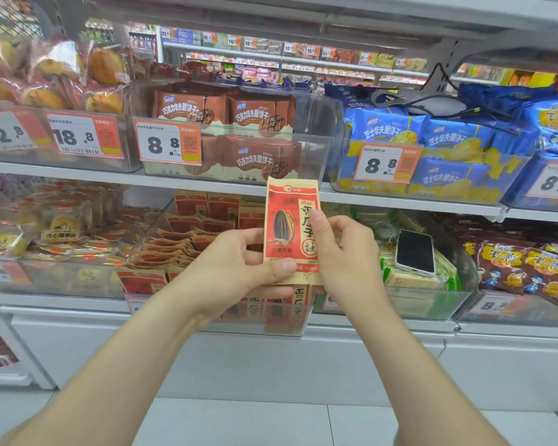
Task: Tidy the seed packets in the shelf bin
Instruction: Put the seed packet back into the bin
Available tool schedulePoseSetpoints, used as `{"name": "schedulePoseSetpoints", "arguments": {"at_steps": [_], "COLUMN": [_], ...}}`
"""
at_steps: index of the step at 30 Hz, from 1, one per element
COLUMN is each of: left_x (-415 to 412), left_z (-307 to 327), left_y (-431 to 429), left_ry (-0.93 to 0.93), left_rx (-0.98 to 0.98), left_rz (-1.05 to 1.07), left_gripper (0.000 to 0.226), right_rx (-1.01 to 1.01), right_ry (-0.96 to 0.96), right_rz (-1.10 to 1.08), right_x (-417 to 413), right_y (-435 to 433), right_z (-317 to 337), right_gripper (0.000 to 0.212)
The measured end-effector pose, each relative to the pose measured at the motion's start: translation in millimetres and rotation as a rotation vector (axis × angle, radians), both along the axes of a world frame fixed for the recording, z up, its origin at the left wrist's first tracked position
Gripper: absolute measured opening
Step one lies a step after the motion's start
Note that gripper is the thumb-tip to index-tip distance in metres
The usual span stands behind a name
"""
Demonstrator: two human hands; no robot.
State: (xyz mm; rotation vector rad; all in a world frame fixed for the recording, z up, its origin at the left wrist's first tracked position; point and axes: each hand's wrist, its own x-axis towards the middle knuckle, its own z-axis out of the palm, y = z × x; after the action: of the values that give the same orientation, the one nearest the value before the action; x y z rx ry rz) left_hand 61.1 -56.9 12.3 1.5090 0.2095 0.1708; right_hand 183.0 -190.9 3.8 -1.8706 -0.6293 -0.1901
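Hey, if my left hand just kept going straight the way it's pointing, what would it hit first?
Likely the red seed packets piled in the clear bin, right behind the held packet that the left hand pinches. Depth is unclear, though.

Left arm: bare, rising from the lower left of the frame to the centre.
Left hand (239, 262): thumb across the lower front of the seed packet (285, 220), fingers curled behind.
Right arm: bare, rising from the lower right.
Right hand (345, 252): thumb on the packet's right edge, fingers curled.
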Motion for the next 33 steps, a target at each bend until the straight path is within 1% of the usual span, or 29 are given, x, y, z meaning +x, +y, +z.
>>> {"name": "schedulePoseSetpoints", "arguments": {"at_steps": [4, 6, 9, 11, 13, 14, 15, 16, 17, 19, 21, 22, 24, 25, 26, 27, 28, 30, 33], "left_x": [-1.0, -1.2, -2.7, -5.0, -6.7, -7.7, -8.8, -10.0, -11.6, -12.7, -12.3, -11.8, -7.8, -4.7, -1.7, 0.7, 3.0, 6.5, 8.1], "left_z": [0.7, 1.0, -0.5, -1.2, -0.6, 0.4, 1.1, 2.6, 3.2, 2.5, 0.6, -0.3, -3.8, -5.8, -8.5, -11.5, -14.7, -20.5, -22.6], "left_y": [1.8, 1.5, 5.0, 10.7, 17.2, 20.8, 24.7, 27.5, 30.9, 39.9, 49.6, 53.5, 61.3, 66.1, 72.2, 79.0, 85.9, 96.1, 99.0], "left_ry": [0.032, 0.062, 0.099, 0.122, 0.147, 0.157, 0.166, 0.176, 0.181, 0.18, 0.156, 0.132, 0.065, 0.034, 0.014, 0.01, 0.024, 0.063, 0.099], "left_rx": [-0.105, -0.096, -0.023, 0.049, 0.168, 0.226, 0.277, 0.32, 0.358, 0.448, 0.541, 0.574, 0.644, 0.674, 0.708, 0.756, 0.811, 0.896, 0.942], "left_rz": [0.013, 0.059, 0.145, 0.167, 0.197, 0.214, 0.23, 0.242, 0.254, 0.276, 0.303, 0.33, 0.437, 0.518, 0.602, 0.676, 0.724, 0.728, 0.615], "left_gripper": [0.03, 0.034, 0.05, 0.05, 0.043, 0.038, 0.033, 0.029, 0.028, 0.029, 0.027, 0.022, 0.012, 0.011, 0.011, 0.014, 0.017, 0.022, 0.011], "right_rx": [0.12, 0.154, 0.215, 0.2, 0.129, 0.11, 0.131, 0.186, 0.239, 0.277, 0.254, 0.224, 0.137, 0.119, 0.133, 0.174, 0.217, 0.236, 0.107], "right_ry": [0.044, 0.057, 0.074, 0.093, 0.125, 0.166, 0.21, 0.241, 0.24, 0.162, 0.07, 0.02, -0.095, -0.135, -0.164, -0.195, -0.233, -0.32, -0.41], "right_rz": [0.052, 0.039, 0.034, 0.063, 0.059, 0.071, 0.109, 0.174, 0.241, 0.343, 0.381, 0.373, 0.305, 0.263, 0.217, 0.168, 0.114, 0.035, 0.05], "right_x": [-2.9, -3.7, -8.0, -11.7, -11.2, -10.5, -9.3, -8.5, -7.9, -5.7, -3.9, -1.7, 4.8, 6.7, 8.0, 9.2, 10.1, 13.3, 19.1], "right_y": [2.9, 4.6, 5.7, 6.2, 6.6, 7.7, 8.9, 9.2, 8.9, 9.1, 12.4, 15.2, 22.5, 26.4, 30.6, 35.2, 39.2, 47.6, 61.8], "right_z": [2.5, 2.3, 5.8, 6.7, 4.4, 4.6, 5.6, 7.5, 9.8, 13.4, 14.7, 14.6, 14.4, 14.2, 13.8, 13.2, 12.8, 11.4, 6.0], "right_gripper": [0.032, 0.032, 0.032, 0.032, 0.035, 0.045, 0.062, 0.078, 0.089, 0.096, 0.091, 0.082, 0.053, 0.037, 0.026, 0.02, 0.017, 0.016, 0.022]}}
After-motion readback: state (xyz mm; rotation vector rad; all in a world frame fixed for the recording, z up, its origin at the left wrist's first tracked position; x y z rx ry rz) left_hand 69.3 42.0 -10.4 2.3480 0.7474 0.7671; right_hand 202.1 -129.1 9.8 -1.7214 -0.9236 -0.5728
